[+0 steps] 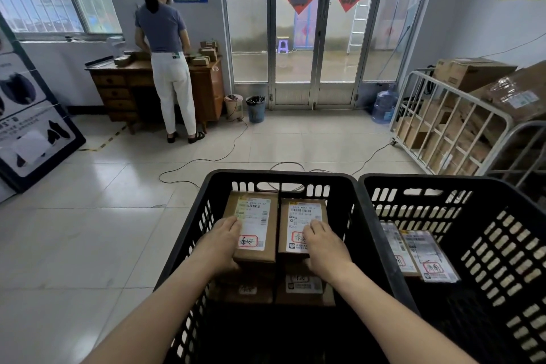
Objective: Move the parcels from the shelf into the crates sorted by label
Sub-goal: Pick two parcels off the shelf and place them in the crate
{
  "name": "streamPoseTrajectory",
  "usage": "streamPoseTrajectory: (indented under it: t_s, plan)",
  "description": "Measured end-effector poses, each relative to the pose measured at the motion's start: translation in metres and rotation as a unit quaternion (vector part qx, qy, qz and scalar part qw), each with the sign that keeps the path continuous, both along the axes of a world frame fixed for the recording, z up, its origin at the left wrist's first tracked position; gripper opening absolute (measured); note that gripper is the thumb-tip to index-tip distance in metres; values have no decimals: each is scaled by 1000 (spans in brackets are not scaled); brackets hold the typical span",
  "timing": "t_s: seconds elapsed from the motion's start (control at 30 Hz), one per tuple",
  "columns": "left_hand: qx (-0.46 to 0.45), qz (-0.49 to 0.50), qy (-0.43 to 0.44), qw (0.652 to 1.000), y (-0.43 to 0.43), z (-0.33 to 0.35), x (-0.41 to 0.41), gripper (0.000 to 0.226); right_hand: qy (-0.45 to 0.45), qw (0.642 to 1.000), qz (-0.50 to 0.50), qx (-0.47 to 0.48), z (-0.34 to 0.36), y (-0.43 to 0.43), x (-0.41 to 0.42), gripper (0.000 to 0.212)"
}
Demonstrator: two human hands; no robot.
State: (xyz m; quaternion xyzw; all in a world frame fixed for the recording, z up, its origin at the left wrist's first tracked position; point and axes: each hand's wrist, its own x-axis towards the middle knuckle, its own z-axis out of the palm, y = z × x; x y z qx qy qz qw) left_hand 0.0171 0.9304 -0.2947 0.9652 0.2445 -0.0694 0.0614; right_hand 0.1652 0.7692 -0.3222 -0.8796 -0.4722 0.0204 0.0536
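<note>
Two black plastic crates stand side by side in front of me. Inside the left crate (189, 233), my left hand (223, 238) grips a brown labelled parcel (255, 216) at its near left corner. My right hand (325, 245) grips a second labelled parcel (301, 216) beside it. Both parcels sit above two more brown parcels (304, 289) lower in the same crate. The right crate (502, 245) holds two flat parcels (419, 254) with white labels and red stamps.
A person (167, 59) stands at a wooden desk (206, 86) with small boxes at the back left. A metal cage cart (461, 115) full of cartons stands on the right. Cables (206, 159) trail over the tiled floor. Glass doors (295, 23), two bins and a water jug line the back.
</note>
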Motion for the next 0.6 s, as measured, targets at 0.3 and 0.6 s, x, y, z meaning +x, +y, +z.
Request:
streamPoseTrajectory:
  t_s: [0.3, 0.6]
  plan:
    - [65, 9, 14, 998, -15, 4, -5, 99, 23, 999, -13, -37, 19, -4, -8, 71]
    - [65, 20, -43, 997, -38, 17, -23, 92, 13, 999, 19, -30, 35, -30, -36, 81]
